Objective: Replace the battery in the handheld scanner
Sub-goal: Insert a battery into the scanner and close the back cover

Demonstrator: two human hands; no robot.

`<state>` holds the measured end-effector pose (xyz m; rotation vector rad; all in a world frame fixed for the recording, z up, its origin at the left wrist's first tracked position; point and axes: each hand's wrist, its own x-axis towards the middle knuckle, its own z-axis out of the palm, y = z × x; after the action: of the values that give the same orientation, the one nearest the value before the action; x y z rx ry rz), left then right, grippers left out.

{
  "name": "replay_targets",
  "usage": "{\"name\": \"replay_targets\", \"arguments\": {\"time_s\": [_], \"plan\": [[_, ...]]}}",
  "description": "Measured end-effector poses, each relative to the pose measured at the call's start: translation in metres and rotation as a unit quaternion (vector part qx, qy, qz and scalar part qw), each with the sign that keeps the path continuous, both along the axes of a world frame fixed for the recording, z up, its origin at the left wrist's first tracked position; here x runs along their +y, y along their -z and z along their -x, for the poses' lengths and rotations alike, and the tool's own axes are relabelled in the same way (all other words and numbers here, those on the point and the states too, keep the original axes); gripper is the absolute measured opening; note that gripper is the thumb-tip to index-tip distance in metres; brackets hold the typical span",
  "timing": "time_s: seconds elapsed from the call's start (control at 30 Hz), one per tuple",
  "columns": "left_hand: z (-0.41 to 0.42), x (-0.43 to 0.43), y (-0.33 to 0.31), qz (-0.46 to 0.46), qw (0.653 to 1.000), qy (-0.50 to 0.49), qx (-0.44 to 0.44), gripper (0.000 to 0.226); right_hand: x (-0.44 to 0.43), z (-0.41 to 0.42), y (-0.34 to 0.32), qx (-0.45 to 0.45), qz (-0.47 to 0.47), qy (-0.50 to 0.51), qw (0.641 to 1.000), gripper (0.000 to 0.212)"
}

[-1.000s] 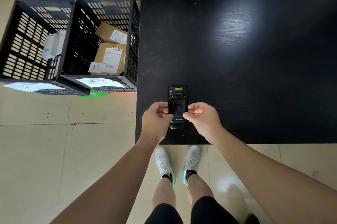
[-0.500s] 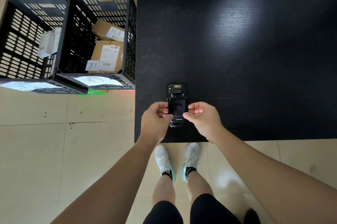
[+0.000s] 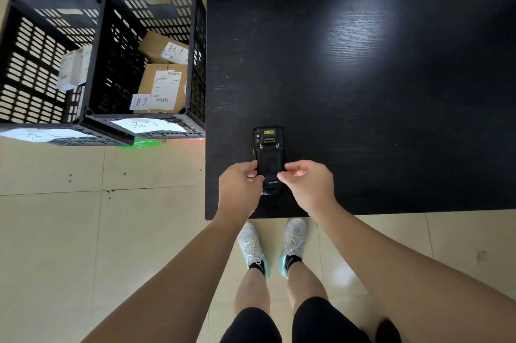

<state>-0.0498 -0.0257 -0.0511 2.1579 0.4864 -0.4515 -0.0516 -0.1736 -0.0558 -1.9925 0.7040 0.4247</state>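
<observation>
Your scanner (image 3: pixel 268 158) lies back-up on the black table (image 3: pixel 363 91), close to its near edge. Your left hand (image 3: pixel 240 185) pinches its left side with curled fingers, and your right hand (image 3: pixel 307 183) pinches the right side, thumb on the back cover. Two black crates (image 3: pixel 195 63) holding cardboard boxes (image 3: pixel 163 85) stand left of the table.

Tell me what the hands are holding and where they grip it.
Both hands, left hand and right hand, pinch the scanner by its lower side edges, back up on the table.
</observation>
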Motion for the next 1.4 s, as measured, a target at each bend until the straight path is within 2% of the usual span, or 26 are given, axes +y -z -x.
{"name": "replay_targets", "arguments": {"time_s": [0.1,0.23,0.3,0.43,0.6,0.7,0.77,0.9,0.97,1.07,1.17,1.23,1.3,1.4], "plan": [[-0.008,-0.002,-0.003,-0.005,0.999,-0.043,-0.010,0.033,0.000,-0.008,-0.002,0.013,-0.007,0.036,0.999,0.034],[-0.029,-0.005,0.002,0.018,0.995,-0.093,0.001,0.046,0.004,-0.030,-0.005,0.031,0.001,0.027,0.999,0.054],[-0.039,-0.006,0.005,0.023,0.995,-0.096,0.013,0.046,0.007,-0.039,-0.006,0.032,0.018,0.012,0.999,0.053],[-0.048,-0.007,0.007,0.025,0.995,-0.093,0.029,0.038,0.008,-0.047,-0.007,0.034,0.019,0.001,0.999,0.037],[-0.053,-0.007,0.013,0.009,0.995,-0.096,0.035,0.028,0.006,-0.048,-0.004,0.032,0.020,-0.008,0.999,0.035],[-0.054,-0.006,0.012,0.017,0.994,-0.096,0.041,0.029,0.006,-0.048,-0.005,0.038,0.016,-0.011,0.999,0.033],[-0.054,-0.004,0.011,0.027,0.994,-0.095,0.044,0.030,0.005,-0.049,-0.004,0.052,0.010,-0.006,0.999,0.023],[-0.054,0.003,0.011,0.064,0.993,-0.079,0.055,0.030,0.005,-0.048,-0.004,0.057,-0.009,-0.002,0.998,0.036],[-0.056,0.009,0.011,0.048,0.998,-0.027,0.038,0.027,0.005,-0.048,-0.003,0.055,-0.011,-0.002,0.998,0.039],[-0.065,0.024,0.004,-0.015,0.989,0.137,-0.045,0.011,0.006,-0.048,0.002,0.051,-0.004,0.000,0.999,0.054],[-0.084,0.038,0.004,-0.064,0.925,0.358,-0.107,0.007,0.006,-0.047,0.004,0.047,0.000,0.000,0.999,0.058],[-0.099,0.042,0.004,-0.098,0.874,0.461,-0.122,0.007,0.005,-0.046,0.006,0.042,0.002,0.000,0.999,0.057],[-0.113,0.041,0.002,-0.121,0.830,0.528,-0.134,0.009,0.005,-0.046,0.008,0.037,0.006,-0.002,0.999,0.057],[-0.126,0.041,0.001,-0.132,0.786,0.586,-0.145,0.010,0.006,-0.046,0.009,0.036,0.010,-0.001,0.999,0.058]]}}
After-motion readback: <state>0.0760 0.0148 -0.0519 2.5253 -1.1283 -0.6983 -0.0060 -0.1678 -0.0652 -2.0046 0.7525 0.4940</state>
